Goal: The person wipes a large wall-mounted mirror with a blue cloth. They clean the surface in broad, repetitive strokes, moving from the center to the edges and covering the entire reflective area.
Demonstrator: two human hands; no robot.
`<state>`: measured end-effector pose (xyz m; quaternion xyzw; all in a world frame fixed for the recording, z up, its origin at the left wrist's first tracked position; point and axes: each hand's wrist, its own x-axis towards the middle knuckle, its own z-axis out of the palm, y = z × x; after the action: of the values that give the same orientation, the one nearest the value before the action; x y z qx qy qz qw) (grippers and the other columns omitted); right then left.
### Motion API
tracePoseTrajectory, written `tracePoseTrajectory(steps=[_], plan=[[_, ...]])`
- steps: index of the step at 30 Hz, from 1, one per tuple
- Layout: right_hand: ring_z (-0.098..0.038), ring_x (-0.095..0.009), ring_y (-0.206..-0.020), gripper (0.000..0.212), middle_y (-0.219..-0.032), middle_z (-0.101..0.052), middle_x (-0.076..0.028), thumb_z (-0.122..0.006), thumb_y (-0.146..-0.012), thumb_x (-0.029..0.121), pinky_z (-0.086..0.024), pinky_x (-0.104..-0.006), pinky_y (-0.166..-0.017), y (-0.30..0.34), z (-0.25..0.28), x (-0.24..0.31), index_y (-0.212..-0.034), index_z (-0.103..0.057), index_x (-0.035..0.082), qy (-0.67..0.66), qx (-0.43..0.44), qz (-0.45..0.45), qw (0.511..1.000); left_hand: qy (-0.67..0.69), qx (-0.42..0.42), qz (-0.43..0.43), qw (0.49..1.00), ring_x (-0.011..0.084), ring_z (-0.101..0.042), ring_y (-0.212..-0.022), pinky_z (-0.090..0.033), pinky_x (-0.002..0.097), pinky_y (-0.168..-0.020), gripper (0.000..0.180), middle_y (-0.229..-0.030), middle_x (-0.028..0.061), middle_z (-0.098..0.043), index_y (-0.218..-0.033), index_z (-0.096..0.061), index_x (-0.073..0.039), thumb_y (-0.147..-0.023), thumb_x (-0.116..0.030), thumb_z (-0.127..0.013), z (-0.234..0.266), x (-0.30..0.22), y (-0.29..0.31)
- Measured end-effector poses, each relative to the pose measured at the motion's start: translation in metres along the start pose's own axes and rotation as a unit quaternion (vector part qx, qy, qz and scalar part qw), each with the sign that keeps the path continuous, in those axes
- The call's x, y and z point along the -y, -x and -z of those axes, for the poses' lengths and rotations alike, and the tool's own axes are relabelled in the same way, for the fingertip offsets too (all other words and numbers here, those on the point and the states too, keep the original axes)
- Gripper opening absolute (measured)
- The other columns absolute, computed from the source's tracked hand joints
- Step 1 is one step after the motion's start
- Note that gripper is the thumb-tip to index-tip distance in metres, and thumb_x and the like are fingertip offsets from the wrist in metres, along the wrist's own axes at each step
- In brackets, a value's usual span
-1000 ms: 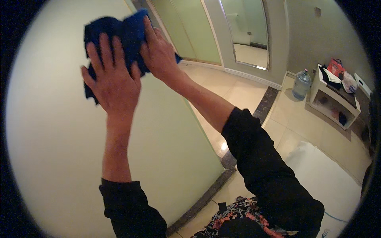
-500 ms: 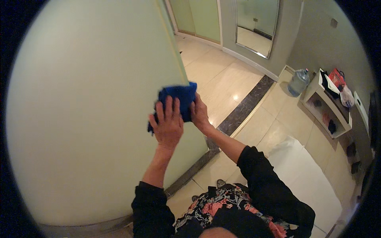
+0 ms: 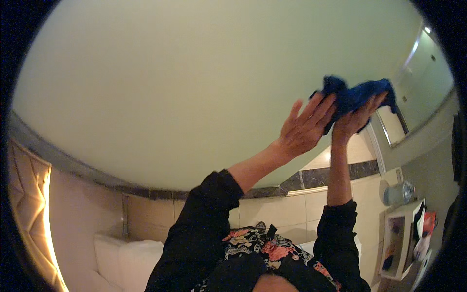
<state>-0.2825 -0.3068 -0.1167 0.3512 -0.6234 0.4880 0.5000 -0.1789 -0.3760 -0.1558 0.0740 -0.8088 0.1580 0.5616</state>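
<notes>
A crumpled blue cloth [image 3: 361, 95] lies against the large frosted glass panel [image 3: 194, 87], close to its right edge. My left hand [image 3: 307, 125] is stretched flat toward the panel, fingers extended, with its fingertips at the cloth's left side. On the right, my right hand [image 3: 356, 119] holds the cloth from below, its fingers running up along it toward the panel edge. Part of the right fingers is hidden in the folds, and both hands are slightly blurred.
Dark stone trim [image 3: 311, 178] runs below the glass. A large clear water bottle [image 3: 400, 193] stands by a white open cabinet [image 3: 396, 238] with bags on top. At the far right hangs a mirror [image 3: 393, 125]. White bedding [image 3: 138, 263] and a lit padded panel [image 3: 29, 194] are at lower left.
My view has swung left, showing more of the glass and the bedding. Both hands stay with the cloth, which now looks more bunched, and my left hand reaches across to the right.
</notes>
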Motion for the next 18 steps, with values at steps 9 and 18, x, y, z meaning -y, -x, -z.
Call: tracePoseTrajectory(steps=[9, 18], plan=[[-0.026, -0.041, -0.123, 0.054, -0.135, -0.031, -0.017, -0.049, -0.081, 0.046, -0.014, -0.0594, -0.097, -0.105, -0.046, 0.134, -0.122, -0.045, 0.012, -0.071, -0.086, 0.234, 0.966, -0.049, -0.149, 0.087, 0.984, 0.0333, -0.024, -0.128, -0.003, 0.0597, -0.099, 0.05, -0.136, 0.0116, -0.032, -0.115, -0.051, -0.009, -0.066, -0.015, -0.051, 0.118, 0.143, -0.076], [-0.031, -0.038, -0.12, 0.049, -0.134, -0.034, -0.014, -0.06, -0.07, 0.04, -0.016, -0.0614, -0.094, -0.006, -0.056, 0.252, -0.116, -0.053, 0.026, -0.031, 0.163, 0.346, 0.924, -0.167, -0.046, 0.24, 0.955, 0.0438, -0.023, -0.125, -0.006, 0.0559, -0.1, 0.046, -0.134, 0.0262, -0.027, -0.122, -0.042, 0.002, -0.078, -0.013, -0.044, 0.198, 0.215, 0.103]])
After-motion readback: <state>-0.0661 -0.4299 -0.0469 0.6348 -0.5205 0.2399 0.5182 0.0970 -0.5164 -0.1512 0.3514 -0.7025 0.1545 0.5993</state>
